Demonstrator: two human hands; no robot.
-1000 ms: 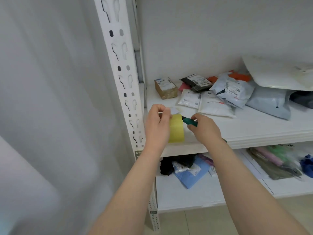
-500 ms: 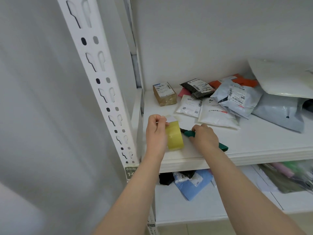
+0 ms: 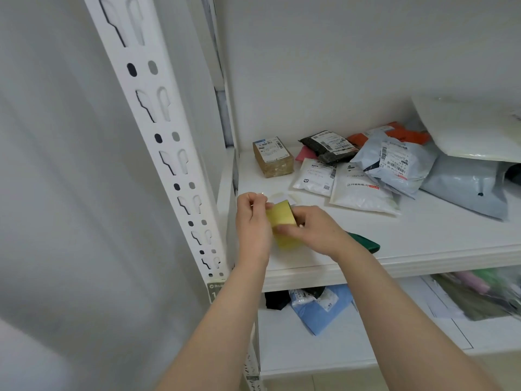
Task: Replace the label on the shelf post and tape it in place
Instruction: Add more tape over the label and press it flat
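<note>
A yellowish roll of tape [image 3: 282, 221] sits between my two hands, just above the front left of the white shelf [image 3: 423, 244]. My left hand [image 3: 252, 221] grips its left side, fingers pinched at the top. My right hand [image 3: 313, 230] has let go of the green tool [image 3: 365, 241], which lies on the shelf behind my wrist, and its fingers rest on the roll's face. The white slotted shelf post [image 3: 169, 153] stands to the left. A grey-green label [image 3: 214, 292] is stuck on the post at shelf-edge height, partly hidden by my left forearm.
Parcels lie at the back of the shelf: a small brown box [image 3: 272, 156], white mailers [image 3: 358, 187], a black pouch [image 3: 328, 145] and grey bags [image 3: 462, 184]. The lower shelf holds a blue bag [image 3: 327, 309] and papers. A white wall is on the left.
My right hand has put the green tool down on the shelf and moved onto the tape roll. The view has shifted closer to the post.
</note>
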